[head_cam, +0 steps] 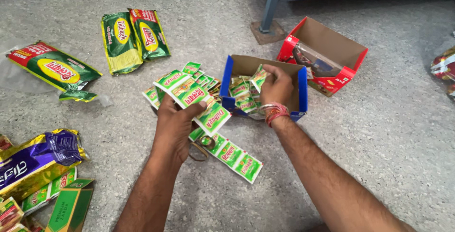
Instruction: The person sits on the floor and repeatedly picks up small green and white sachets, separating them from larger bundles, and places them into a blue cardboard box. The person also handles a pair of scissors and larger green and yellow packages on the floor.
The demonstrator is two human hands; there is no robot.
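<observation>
My left hand (174, 126) grips a fanned strip of small green and red sachets (189, 94), held above the floor. More sachets of the same strip (237, 158) trail on the floor below it. My right hand (276, 87) reaches into a blue open cardboard box (303, 89) and its fingers close on a green sachet (259, 76) among several sachets lying in the box. A red thread band circles my right wrist.
A red open box (353, 54) with dark packets lies right of the blue box. Large green pouches (135, 37) and another (54, 68) lie at upper left. A purple and gold bag (35, 161) and a green carton (71, 206) sit at lower left. A blue metal leg (270, 4) stands behind.
</observation>
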